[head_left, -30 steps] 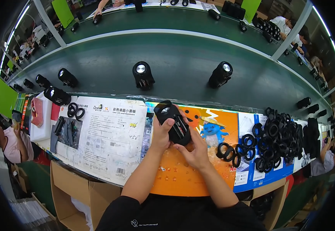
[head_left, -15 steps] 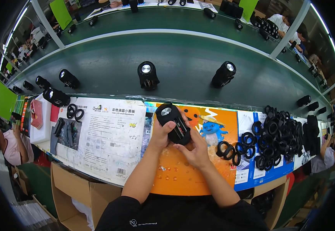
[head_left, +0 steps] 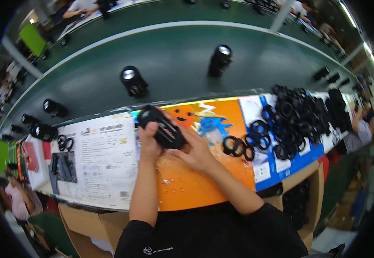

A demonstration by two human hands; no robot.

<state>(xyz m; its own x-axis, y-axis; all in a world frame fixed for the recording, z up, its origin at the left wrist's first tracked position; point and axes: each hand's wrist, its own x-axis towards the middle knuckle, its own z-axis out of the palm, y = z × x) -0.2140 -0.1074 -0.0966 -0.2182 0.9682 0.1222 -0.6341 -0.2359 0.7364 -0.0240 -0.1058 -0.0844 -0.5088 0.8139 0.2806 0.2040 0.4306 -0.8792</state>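
Both my hands hold a black cylindrical portable speaker [head_left: 164, 129] above the orange printed sheet [head_left: 191, 185]. My left hand [head_left: 149, 144] is closed round its left side, thumb on the upper face. My right hand [head_left: 195, 150] grips the lower right end, with its thumb underneath. The speaker lies tilted, its dark rounded end towards the far left and its side with small markings facing up. To the right of my hands lie a few loose black rings [head_left: 237, 147], beside a large heap of black rings [head_left: 296, 116].
Beyond the bench runs a green conveyor belt [head_left: 174, 64] with upright speakers [head_left: 134, 81] on it. Two black rings [head_left: 65, 143] and a white foam tray [head_left: 36, 163] are at the left. Cardboard boxes [head_left: 83, 223] stand below the bench. Co-workers sit at both sides.
The view has swung right and tilted, so the bench appears shifted left. Both hands still hold the speaker, now turned so its silver end disc no longer shows.
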